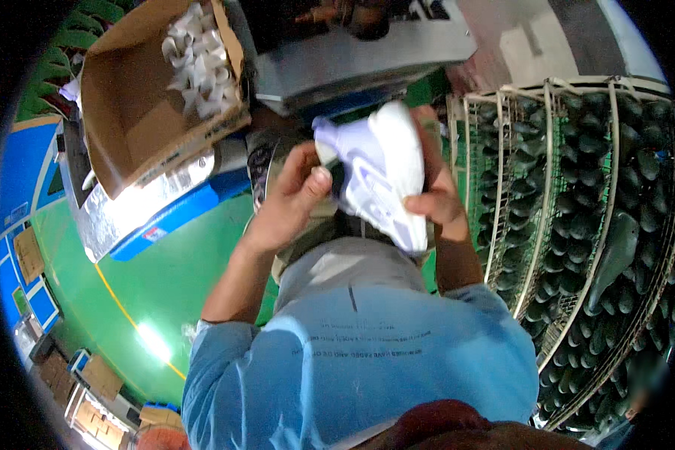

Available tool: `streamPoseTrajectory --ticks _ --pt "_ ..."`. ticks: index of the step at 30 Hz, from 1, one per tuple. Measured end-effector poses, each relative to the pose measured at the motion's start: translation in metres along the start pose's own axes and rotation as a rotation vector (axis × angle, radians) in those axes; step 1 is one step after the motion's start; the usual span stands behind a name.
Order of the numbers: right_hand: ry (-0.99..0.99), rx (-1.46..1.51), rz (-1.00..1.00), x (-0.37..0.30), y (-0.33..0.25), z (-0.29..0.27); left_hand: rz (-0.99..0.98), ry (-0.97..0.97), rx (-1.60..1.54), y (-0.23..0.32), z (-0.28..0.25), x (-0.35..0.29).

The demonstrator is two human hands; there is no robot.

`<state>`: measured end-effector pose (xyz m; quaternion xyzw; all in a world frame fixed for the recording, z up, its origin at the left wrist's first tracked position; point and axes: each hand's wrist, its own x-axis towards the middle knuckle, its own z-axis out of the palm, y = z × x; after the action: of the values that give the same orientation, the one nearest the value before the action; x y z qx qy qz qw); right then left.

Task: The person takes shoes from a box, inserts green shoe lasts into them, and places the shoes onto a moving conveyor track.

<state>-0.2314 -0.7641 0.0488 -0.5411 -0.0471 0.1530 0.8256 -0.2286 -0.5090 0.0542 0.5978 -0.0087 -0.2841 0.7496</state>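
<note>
A white and lavender sneaker point(375, 176) is held up in front of my body, tilted with its thick white sole point(406, 161) toward the right. My right hand point(441, 191) wraps round the sole side, its thumb pressed on the shoe's lower part. At the shoe's opening my left hand point(296, 196) has curled fingers and a bent thumb against the collar. Something dark shows inside that opening; I cannot make out what it is.
On the left, an open cardboard box point(124, 105) holds crumpled white pieces point(202, 64) and rests on a metal-topped stand point(154, 206). Wire racks point(547, 187) full of dark foot-shaped forms stand close on the right. A grey machine point(360, 64) lies ahead, over green floor point(180, 277).
</note>
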Motion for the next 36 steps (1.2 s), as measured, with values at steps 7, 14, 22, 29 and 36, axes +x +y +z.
streamPoseTrajectory --ticks 7,14,22,29,36 --pt "0.059 0.073 0.237 -0.014 -0.014 0.001 -0.159 -0.149 -0.023 0.007 -0.005 0.021" --pt "0.085 -0.441 0.062 0.019 -0.086 0.016 0.265 0.091 -0.311 0.0 0.011 0.053" --pt "0.264 -0.589 -0.212 0.092 -0.186 0.061 0.913 0.194 0.124 0.03 0.013 0.048" --pt "0.276 -0.79 -0.28 0.16 -0.247 0.063 0.352 0.305 0.03 0.026 0.006 0.049" --pt "0.191 -1.331 -0.089 0.223 -0.257 0.089 0.201 0.173 0.046 0.003 0.015 0.045"
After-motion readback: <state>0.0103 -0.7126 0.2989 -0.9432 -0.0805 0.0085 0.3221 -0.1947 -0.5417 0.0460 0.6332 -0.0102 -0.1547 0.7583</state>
